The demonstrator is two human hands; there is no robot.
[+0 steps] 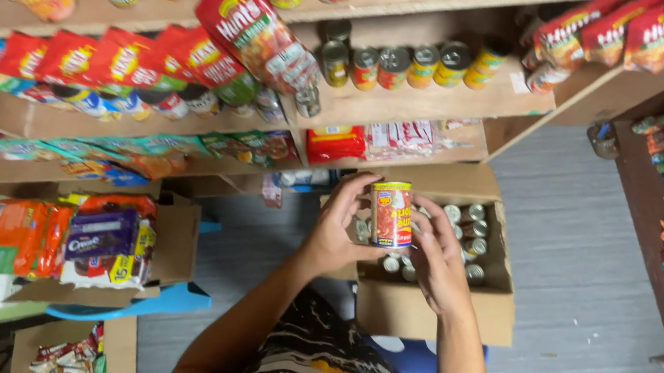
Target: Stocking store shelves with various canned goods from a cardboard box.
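Red-labelled can [390,213] clamped between left hand [336,229] and right hand [436,260], above cardboard box [428,313]; more cans [473,231] still boxed.

**Counts of goods in view**

You hold one red-labelled can [390,213] between your two hands, left hand [336,229] and right hand [436,260]. Below them stands one open cardboard box [418,311], in which you see about ten can tops [475,229]; some are hidden behind your hands. On the middle shelf [413,103] one row shows six upright cans [405,65]. One large red pouch [259,29] leans at the shelf post. One second box [173,242], at your left, holds snack packs too crowded to count.
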